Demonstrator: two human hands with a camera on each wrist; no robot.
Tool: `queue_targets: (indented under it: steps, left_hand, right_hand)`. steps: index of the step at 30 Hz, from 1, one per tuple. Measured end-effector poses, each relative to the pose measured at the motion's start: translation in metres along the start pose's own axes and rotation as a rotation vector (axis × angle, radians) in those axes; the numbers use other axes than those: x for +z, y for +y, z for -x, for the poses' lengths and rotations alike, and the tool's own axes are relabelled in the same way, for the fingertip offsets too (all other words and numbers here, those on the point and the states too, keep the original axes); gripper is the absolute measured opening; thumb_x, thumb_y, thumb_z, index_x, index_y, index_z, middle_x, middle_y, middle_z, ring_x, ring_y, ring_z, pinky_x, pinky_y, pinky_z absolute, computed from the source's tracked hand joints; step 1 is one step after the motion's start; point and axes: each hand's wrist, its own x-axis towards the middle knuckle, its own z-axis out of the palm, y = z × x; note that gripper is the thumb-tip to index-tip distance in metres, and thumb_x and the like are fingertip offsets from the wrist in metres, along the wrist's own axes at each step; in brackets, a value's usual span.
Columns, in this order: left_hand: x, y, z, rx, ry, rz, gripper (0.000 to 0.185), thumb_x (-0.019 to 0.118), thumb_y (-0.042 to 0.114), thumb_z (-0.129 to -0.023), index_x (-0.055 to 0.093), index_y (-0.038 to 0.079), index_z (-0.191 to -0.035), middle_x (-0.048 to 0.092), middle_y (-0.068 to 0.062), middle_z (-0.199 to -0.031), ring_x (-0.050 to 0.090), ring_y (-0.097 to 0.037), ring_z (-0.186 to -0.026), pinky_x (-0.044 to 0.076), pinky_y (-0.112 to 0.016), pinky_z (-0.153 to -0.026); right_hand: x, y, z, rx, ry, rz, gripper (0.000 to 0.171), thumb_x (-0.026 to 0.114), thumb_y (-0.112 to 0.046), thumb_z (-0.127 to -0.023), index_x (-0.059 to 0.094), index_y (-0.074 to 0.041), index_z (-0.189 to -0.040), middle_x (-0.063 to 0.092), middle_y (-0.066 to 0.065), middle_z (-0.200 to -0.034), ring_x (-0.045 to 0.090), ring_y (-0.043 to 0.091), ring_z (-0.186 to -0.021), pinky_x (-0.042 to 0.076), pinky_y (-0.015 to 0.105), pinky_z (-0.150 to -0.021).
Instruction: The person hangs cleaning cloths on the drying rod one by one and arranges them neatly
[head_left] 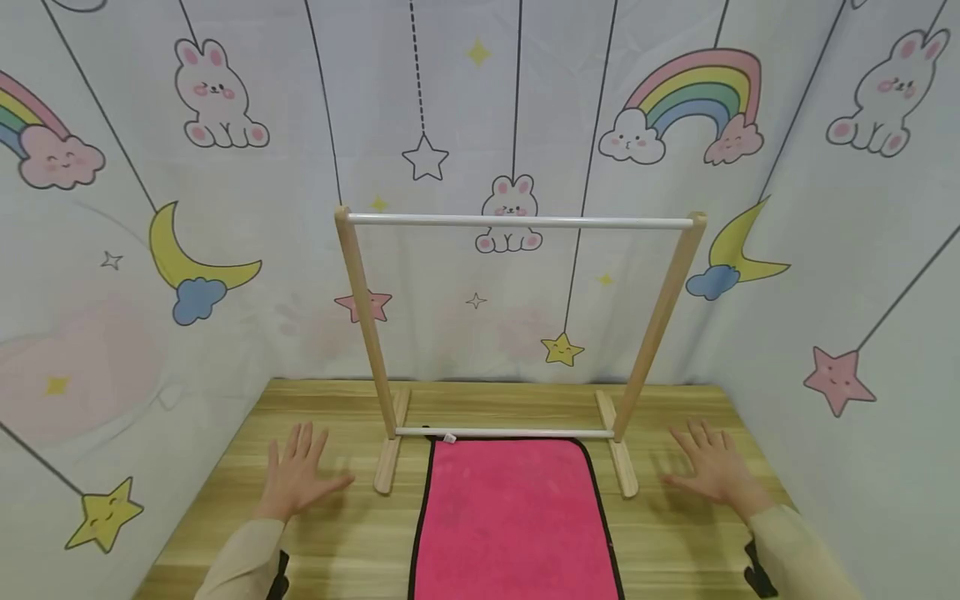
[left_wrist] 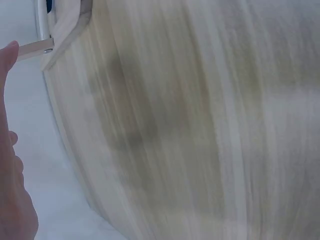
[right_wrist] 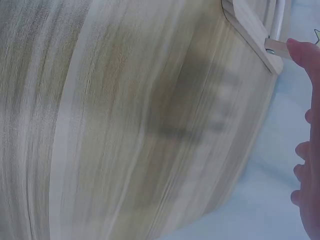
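The left arm is pointing forward from the bottom left, and the right arm is pointing forward from the bottom right. Both are wearing pale sleeves, with dark bands showing near the wrists. The left hand and the right hand are hanging over the wooden table, well apart, with their backs facing up. Their shadows are showing on the wood.

The left hand is holding nothing. Its fingers are sticking out straight and wide, and its thumb is pointing in. The right hand is holding nothing too, and its fingers are spreading out the same way. Neither one is touching the rack.

The rack is standing between the hands, with two wooden posts holding up its white top bar. A pink cloth with black edges is lying flat in the middle. Its far end is sitting by the low white bar, where a little white tag is showing.
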Motion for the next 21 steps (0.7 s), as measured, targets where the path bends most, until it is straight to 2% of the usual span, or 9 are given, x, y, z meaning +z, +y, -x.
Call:
queue_targets:
  steps: [7, 14, 21]
  left_hand:
    - [-0.01, 0.007, -0.009, 0.007, 0.009, 0.027, 0.095, 0.061, 0.059, -0.073, 0.032, -0.004, -0.137, 0.02, -0.032, -0.141, 0.013, -0.045, -0.131, 0.002, -0.067, -0.101]
    - [-0.021, 0.017, -0.019, 0.032, 0.048, 0.059, 0.096, 0.062, 0.057, -0.074, 0.028, -0.005, -0.138, 0.018, -0.032, -0.142, 0.013, -0.045, -0.132, 0.006, -0.067, -0.1]
    - [-0.034, 0.029, -0.035, 0.036, 0.084, 0.075, 0.097, 0.064, 0.054, -0.074, 0.025, -0.006, -0.139, 0.021, -0.032, -0.142, 0.016, -0.045, -0.131, 0.012, -0.064, -0.102]
  right_hand:
    - [-0.005, 0.001, -0.003, -0.014, -0.001, -0.007, 0.079, 0.063, -0.053, -0.074, 0.045, 0.0, -0.13, 0.038, 0.032, -0.131, 0.034, 0.05, -0.119, 0.027, 0.066, -0.093]
    - [-0.012, -0.003, -0.005, -0.039, -0.005, -0.029, 0.078, 0.063, -0.052, -0.076, 0.044, 0.0, -0.13, 0.039, 0.031, -0.131, 0.035, 0.049, -0.119, 0.029, 0.065, -0.094]
    - [-0.017, -0.007, -0.007, -0.05, -0.011, -0.053, 0.079, 0.063, -0.051, -0.076, 0.042, 0.001, -0.131, 0.038, 0.031, -0.132, 0.034, 0.05, -0.119, 0.028, 0.065, -0.094]
